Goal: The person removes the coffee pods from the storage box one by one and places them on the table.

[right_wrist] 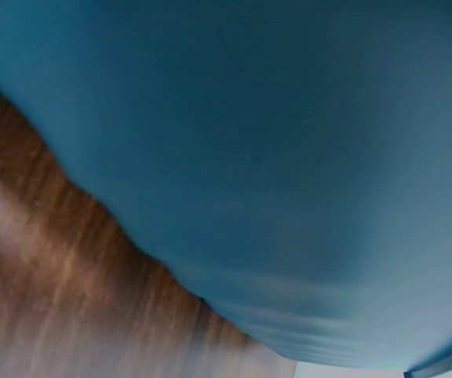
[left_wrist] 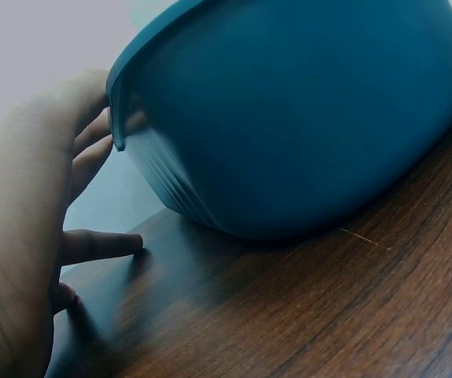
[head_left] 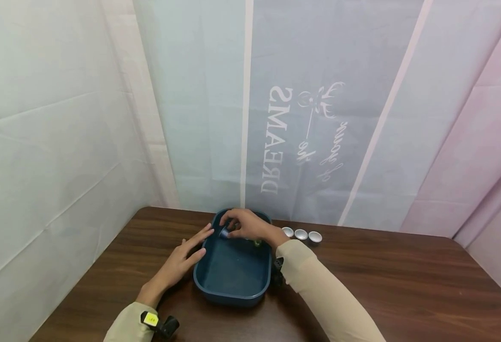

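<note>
A dark blue plastic basin (head_left: 234, 273) stands on the wooden table near the back wall. My right hand (head_left: 247, 225) reaches into its far end and pinches a small blue coffee capsule (head_left: 224, 233) between thumb and fingers, close to the left wall. Under that hand, a green capsule (head_left: 257, 242) lies partly hidden. With extended fingers, my left hand (head_left: 181, 260) touches the basin's left rim. The left wrist view shows that hand (left_wrist: 29, 213) at the rim, some fingers reaching down toward the tabletop. Only the basin's outer wall (right_wrist: 234, 157) fills the right wrist view.
Right of the basin, a short row of silver-topped capsules (head_left: 301, 234) stands near the table's back edge, the leftmost partly behind my right wrist. A printed fabric (head_left: 301, 142) hangs behind the brown table (head_left: 374, 275).
</note>
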`<act>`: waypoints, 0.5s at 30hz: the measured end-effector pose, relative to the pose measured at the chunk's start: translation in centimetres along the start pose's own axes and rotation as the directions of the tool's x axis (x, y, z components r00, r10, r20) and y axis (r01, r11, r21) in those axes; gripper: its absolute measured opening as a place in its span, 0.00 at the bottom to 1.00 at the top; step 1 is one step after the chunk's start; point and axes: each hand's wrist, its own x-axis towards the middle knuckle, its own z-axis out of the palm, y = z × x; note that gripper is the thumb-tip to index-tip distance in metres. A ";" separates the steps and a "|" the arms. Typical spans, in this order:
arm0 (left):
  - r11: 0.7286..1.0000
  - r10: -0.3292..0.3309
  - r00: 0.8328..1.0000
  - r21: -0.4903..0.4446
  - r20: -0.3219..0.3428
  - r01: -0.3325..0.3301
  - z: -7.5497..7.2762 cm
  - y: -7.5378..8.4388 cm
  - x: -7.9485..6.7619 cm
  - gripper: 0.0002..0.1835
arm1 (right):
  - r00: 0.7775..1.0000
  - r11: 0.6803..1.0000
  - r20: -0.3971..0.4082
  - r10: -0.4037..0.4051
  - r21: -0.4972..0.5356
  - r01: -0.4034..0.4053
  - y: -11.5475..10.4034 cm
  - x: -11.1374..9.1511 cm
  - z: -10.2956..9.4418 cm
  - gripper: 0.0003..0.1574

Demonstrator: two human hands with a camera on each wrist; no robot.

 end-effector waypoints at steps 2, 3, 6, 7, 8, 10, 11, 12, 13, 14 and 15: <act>1.000 -0.003 1.000 0.000 0.001 0.003 0.0 0.0 0.0 0.26 | 1.000 1.000 0.004 -0.023 -0.020 0.023 0.0 0.0 0.1 0.19; 1.000 -0.005 1.000 0.000 0.002 0.005 -0.1 0.0 0.0 0.26 | 0.999 0.999 0.005 -0.034 -0.026 0.034 0.0 0.1 0.2 0.19; 1.000 -0.008 1.000 -0.002 0.005 0.008 -0.1 0.1 0.0 0.26 | 0.998 0.998 0.006 -0.060 -0.032 0.060 0.1 0.1 0.3 0.19; 1.000 -0.007 1.000 -0.004 0.006 0.007 -0.1 0.2 0.0 0.26 | 0.998 0.997 0.007 -0.066 -0.035 0.066 0.1 0.1 0.4 0.19; 1.000 -0.008 1.000 -0.005 0.007 0.008 -0.1 0.2 0.0 0.26 | 0.997 0.997 0.009 -0.071 -0.036 0.071 0.2 0.1 0.5 0.18; 1.000 -0.005 1.000 -0.007 0.009 0.005 -0.1 0.2 0.1 0.26 | 0.996 0.996 0.009 -0.084 -0.042 0.085 0.2 0.2 0.5 0.17; 1.000 -0.004 1.000 -0.008 0.011 0.004 -0.1 0.2 0.1 0.26 | 0.996 0.994 0.008 -0.093 -0.049 0.093 0.3 0.2 0.6 0.15; 1.000 -0.003 1.000 -0.009 0.012 0.003 -0.1 0.2 0.1 0.26 | 0.995 0.994 0.007 -0.100 -0.053 0.100 0.3 0.2 0.6 0.14; 1.000 -0.001 1.000 -0.008 0.014 0.001 -0.1 0.2 0.1 0.26 | 0.994 0.993 0.006 -0.107 -0.056 0.107 0.4 0.2 0.7 0.12; 1.000 0.000 1.000 -0.007 0.014 0.000 -0.1 0.2 0.1 0.26 | 0.993 0.992 0.006 -0.114 -0.052 0.114 0.4 0.2 0.7 0.11; 1.000 0.001 1.000 -0.006 0.014 -0.001 -0.1 0.2 0.1 0.26 | 0.993 0.992 0.005 -0.119 -0.048 0.119 0.4 0.2 0.7 0.11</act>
